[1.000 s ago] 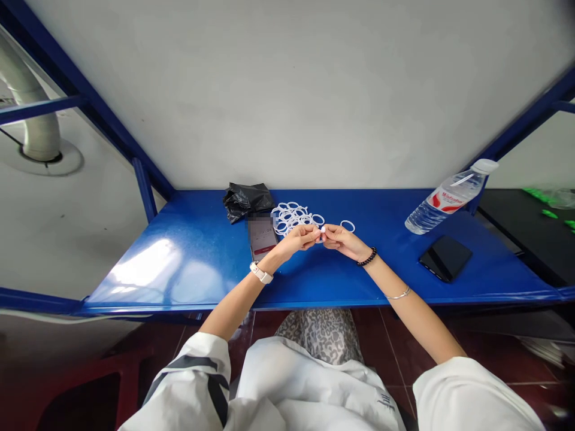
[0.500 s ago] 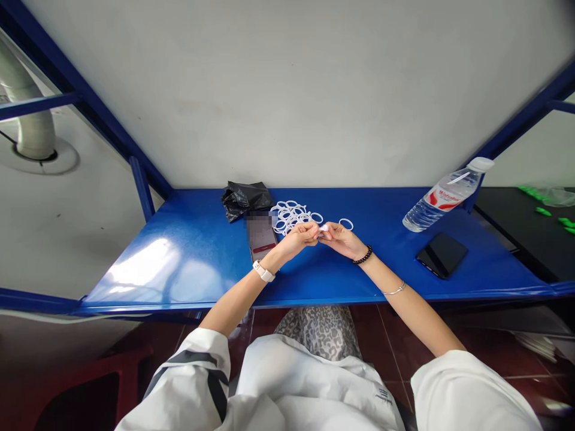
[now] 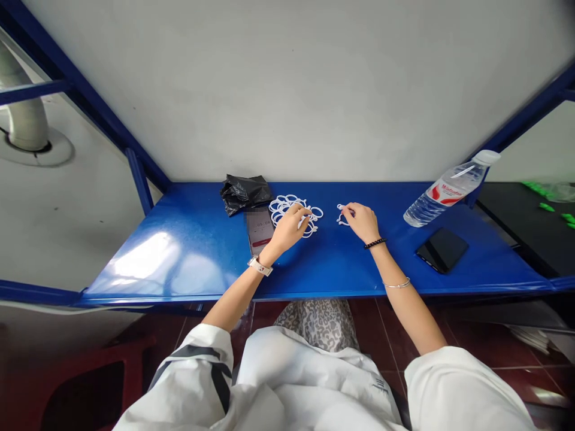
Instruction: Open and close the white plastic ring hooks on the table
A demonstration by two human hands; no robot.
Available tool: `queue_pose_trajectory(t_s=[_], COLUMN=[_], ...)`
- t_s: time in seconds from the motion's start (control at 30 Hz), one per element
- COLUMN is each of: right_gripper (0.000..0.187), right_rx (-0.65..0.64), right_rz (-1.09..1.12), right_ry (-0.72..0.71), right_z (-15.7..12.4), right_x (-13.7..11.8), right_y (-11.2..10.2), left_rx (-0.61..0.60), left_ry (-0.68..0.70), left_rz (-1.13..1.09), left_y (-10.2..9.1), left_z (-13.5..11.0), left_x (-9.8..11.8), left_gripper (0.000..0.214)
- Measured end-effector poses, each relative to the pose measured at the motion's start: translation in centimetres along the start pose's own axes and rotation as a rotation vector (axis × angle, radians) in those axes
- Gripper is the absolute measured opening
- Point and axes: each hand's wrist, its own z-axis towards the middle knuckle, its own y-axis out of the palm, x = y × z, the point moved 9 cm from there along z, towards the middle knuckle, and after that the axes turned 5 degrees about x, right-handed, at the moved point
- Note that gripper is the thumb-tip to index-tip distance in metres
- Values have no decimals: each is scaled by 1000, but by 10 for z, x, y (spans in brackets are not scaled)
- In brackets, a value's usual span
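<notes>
Over a heap of thin white plastic rings with small tabs [image 3: 281, 205], my left hand [image 3: 290, 228] reaches with bent fingers. Thumb and forefinger are apart, and white rings show between and beyond them. Some of the heap is hidden under this hand. To the right, a little above the blue tabletop, my right hand [image 3: 362, 221] pinches a white plastic ring [image 3: 340, 207]. Parts of white ring stick out left of its fingertips; the fingers cover the rest, so I cannot tell whether a second ring lies beneath.
A crumpled black plastic bag [image 3: 245, 193] lies behind a phone with a lit screen [image 3: 259, 230], left of the heap. On the right are a water bottle [image 3: 449, 190] and a dark phone [image 3: 442, 249]. Blue frame bars [image 3: 139, 179] flank the blue table [image 3: 215, 239].
My hands, together over the table's middle half a second ago, have parted. The left has moved to the ring heap, the right toward the lone ring on the right.
</notes>
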Motion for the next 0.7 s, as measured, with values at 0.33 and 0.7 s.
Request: queue_pose_trajectory(t_s=[0.33,0.7], right_gripper=[23,34], right_rx=[-24,-411], right_rz=[-346,594], right_ry=[-48,-262], right_z=[-5,-26], right_x=[-1,-49], right_y=[8,41], left_rx=[-210,-240], left_ry=[122,-181], left_rz=[334,-490], left_y=[35,23], left_z=[-10,-3], left_x=[-1,-3], left_gripper=[10,49])
